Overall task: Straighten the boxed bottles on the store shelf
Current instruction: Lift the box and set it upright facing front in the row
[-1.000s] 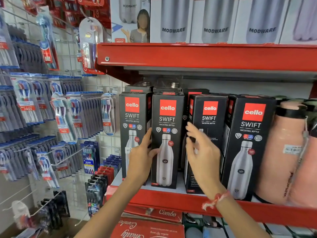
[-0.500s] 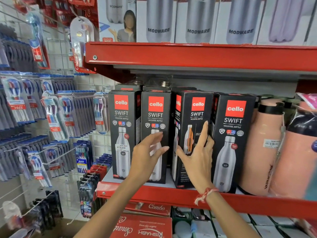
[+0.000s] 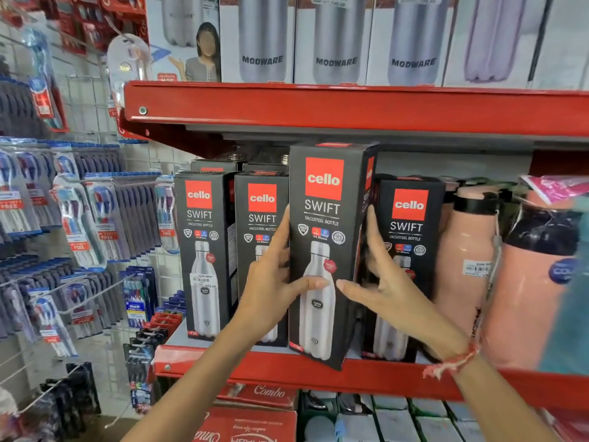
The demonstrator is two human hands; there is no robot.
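Black "cello SWIFT" bottle boxes stand in a row on the red shelf (image 3: 376,376). The third box (image 3: 323,218) sticks out forward over the shelf's front lip, closer to me than the others. My left hand (image 3: 274,288) grips its left edge, thumb across the front. My right hand (image 3: 379,282) grips its right side, thumb on the front too. The leftmost box (image 3: 204,244) and the second box (image 3: 259,224) stand behind my left hand; the fourth box (image 3: 409,224) stands behind my right hand.
Pink flasks (image 3: 465,269) crowd the shelf right of the boxes. The upper red shelf (image 3: 350,106) with Modware boxes (image 3: 334,39) hangs just above the box tops. Toothbrush packs (image 3: 79,224) hang on a wire grid at left. Red cartons (image 3: 255,422) sit below.
Both hands have closed on the third box and drawn it forward out of the row. Earlier my left hand lay on the second box and my right touched the third.
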